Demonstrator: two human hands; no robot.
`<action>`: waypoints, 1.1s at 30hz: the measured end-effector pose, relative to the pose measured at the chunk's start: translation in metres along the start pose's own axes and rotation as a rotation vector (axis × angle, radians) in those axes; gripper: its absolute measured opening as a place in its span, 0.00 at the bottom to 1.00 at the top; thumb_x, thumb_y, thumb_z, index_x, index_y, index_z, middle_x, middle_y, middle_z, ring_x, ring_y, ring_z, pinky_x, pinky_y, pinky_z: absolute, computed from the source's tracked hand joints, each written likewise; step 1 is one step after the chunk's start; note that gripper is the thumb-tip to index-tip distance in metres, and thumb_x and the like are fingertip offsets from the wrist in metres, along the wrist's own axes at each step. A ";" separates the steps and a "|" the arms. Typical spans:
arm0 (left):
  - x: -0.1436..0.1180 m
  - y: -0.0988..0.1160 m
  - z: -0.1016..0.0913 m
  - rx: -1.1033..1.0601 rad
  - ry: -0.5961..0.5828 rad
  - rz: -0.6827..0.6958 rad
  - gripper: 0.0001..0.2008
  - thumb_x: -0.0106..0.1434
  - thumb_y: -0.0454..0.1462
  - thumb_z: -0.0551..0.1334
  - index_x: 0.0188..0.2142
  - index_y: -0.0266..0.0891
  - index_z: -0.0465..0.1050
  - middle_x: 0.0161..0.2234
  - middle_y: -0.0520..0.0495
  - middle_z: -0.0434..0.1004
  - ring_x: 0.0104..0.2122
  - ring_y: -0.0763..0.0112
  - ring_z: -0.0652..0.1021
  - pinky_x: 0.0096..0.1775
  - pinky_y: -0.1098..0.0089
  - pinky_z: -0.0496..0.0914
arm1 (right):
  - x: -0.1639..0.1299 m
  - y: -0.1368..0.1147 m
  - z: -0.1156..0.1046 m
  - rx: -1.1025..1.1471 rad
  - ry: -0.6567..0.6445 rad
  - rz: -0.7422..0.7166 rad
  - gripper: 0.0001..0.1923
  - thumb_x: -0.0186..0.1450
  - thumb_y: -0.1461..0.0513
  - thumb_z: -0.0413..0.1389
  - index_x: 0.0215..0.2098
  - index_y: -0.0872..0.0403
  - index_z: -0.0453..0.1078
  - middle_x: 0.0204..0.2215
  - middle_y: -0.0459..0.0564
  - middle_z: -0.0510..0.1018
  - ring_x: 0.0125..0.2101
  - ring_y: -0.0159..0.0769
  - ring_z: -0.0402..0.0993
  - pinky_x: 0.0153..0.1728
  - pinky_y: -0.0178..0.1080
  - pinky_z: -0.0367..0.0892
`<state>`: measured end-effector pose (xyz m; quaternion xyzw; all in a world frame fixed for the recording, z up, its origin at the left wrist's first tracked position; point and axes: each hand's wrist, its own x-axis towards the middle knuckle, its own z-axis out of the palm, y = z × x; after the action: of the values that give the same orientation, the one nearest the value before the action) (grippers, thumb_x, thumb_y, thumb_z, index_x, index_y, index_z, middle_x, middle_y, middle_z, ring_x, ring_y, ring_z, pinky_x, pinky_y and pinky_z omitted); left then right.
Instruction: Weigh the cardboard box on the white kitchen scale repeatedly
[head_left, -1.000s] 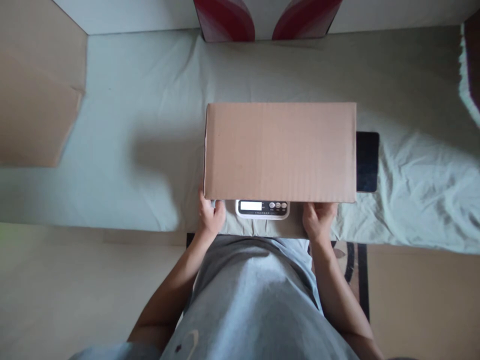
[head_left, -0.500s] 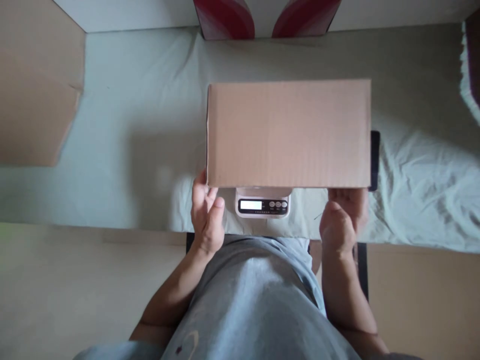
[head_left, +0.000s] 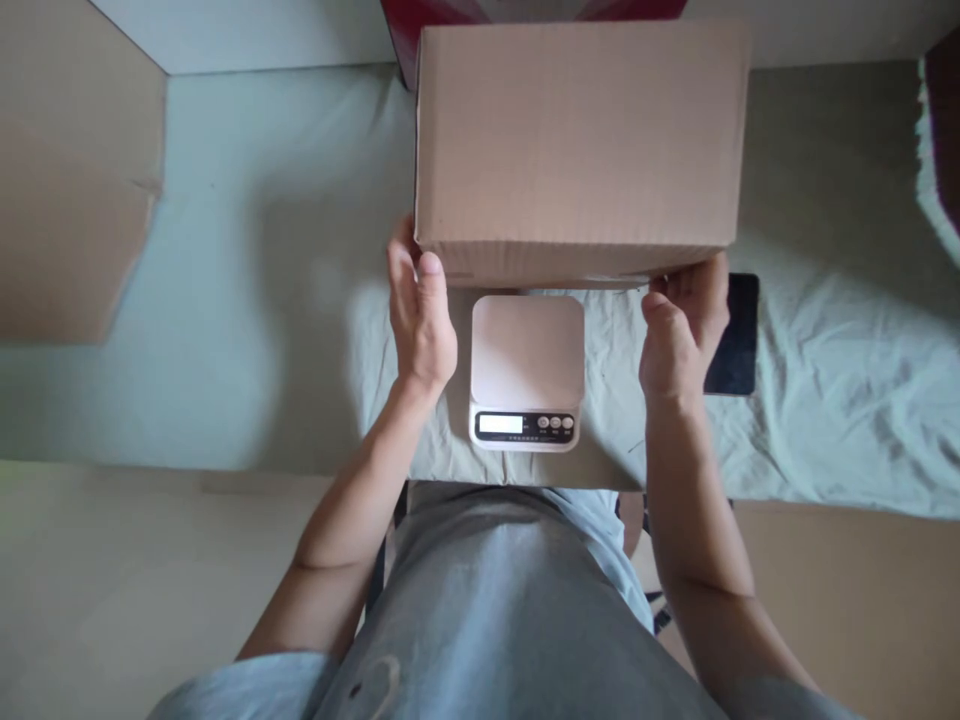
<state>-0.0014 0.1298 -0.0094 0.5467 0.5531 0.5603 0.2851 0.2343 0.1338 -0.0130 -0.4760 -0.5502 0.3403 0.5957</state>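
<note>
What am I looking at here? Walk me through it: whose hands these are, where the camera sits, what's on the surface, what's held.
There is no machine: a person wears the camera on the head, so it looks down past their grey shirt. The left hand and right hand grip the near bottom corners of a closed cardboard box, held up in the air. Below it, a small white digital scale sits on a pale sheet. A dark phone-like slab lies beside the right hand, and flat cardboard lies far left.

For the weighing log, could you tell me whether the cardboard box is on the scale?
Off: both hands hold the cardboard box above the bare scale.
</note>
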 end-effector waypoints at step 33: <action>-0.024 -0.057 0.008 0.096 0.117 -0.078 0.23 0.67 0.53 0.47 0.48 0.41 0.67 0.48 0.41 0.74 0.48 0.65 0.74 0.51 0.64 0.67 | -0.025 0.049 0.008 -0.077 0.015 0.178 0.25 0.50 0.70 0.50 0.46 0.49 0.65 0.42 0.48 0.73 0.45 0.40 0.71 0.51 0.47 0.68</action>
<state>-0.0049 0.1229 -0.0713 0.5038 0.6160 0.5528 0.2475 0.2283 0.1272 -0.0677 -0.5483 -0.5138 0.3667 0.5485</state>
